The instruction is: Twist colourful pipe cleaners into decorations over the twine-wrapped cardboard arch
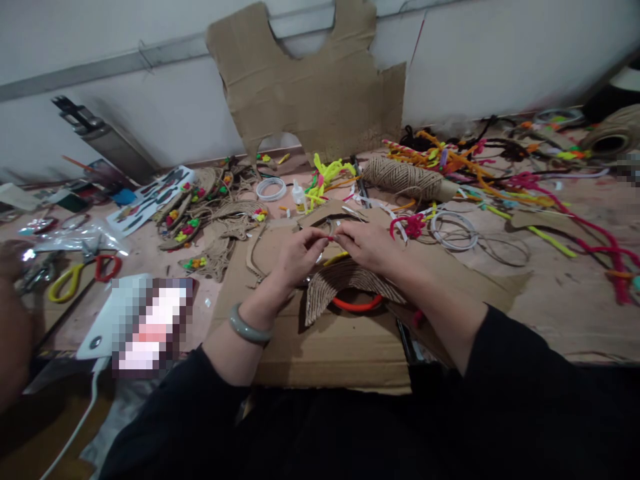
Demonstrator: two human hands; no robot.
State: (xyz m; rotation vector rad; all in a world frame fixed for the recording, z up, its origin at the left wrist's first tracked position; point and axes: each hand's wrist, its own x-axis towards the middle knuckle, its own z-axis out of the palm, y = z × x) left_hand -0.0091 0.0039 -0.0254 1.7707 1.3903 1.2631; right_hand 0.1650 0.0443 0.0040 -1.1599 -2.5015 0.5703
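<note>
My left hand (295, 257) and my right hand (367, 247) meet fingertip to fingertip above a cardboard sheet (345, 363). Both are closed in a pinch on a tiny red piece (330, 238), too small to make out what it is. Under my right hand and wrist lies a crescent covered in rows of twine (323, 293), partly hidden by that arm. Through its curve shows a red-orange loop (357, 305). A bit of yellow (336, 259) pokes out just below my fingers. Behind them lies a curved cardboard strip (327, 217).
Twine-covered shapes with coloured bits (187, 227) pile up on the left. A twine spool (400, 177), fuzzy stems (450, 160) and a white tape roll (270, 189) lie behind. Left are scissors (66, 283), a phone (155, 323) and another person's arm (13, 333). Cut cardboard (310, 87) leans on the wall.
</note>
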